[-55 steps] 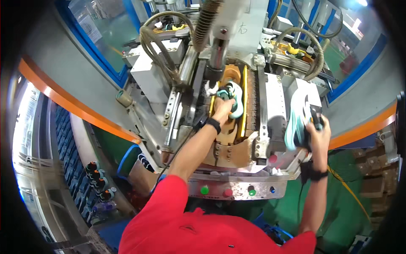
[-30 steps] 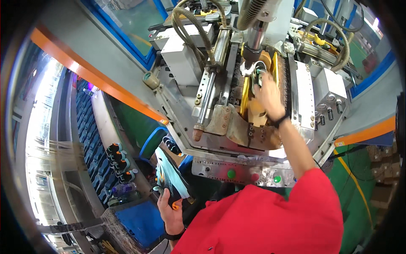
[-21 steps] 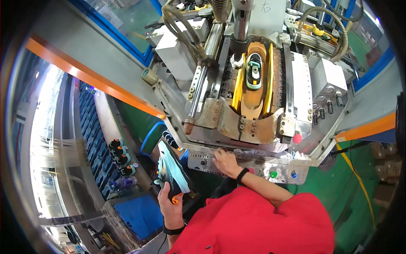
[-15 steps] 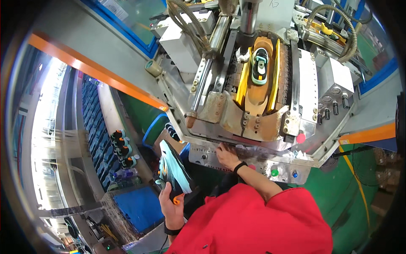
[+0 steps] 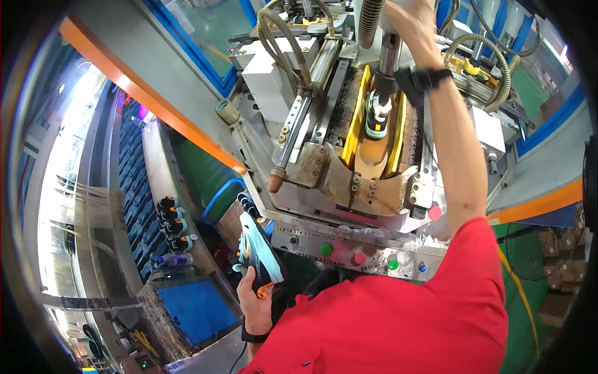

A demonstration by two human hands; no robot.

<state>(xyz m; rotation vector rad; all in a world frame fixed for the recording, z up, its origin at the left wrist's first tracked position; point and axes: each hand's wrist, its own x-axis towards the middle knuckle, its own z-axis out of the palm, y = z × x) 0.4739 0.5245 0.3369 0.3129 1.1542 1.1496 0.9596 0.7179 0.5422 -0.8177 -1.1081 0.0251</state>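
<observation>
Two bare hands show in the head view. The left hand [image 5: 254, 308] has its fingers clamped on the near end of a teal-and-black shoe [image 5: 263, 254], held in the air just beside the left end of the control panel [image 5: 342, 255]. The right hand [image 5: 412, 23], partly cut off, is at the upper part of a metal column [image 5: 390, 55]; I cannot tell how its fingers stand. A second shoe [image 5: 377, 124] sits toward the far end of the brown trough [image 5: 372, 167], between yellow strips [image 5: 355, 124], beneath the column's dark lower end
</observation>
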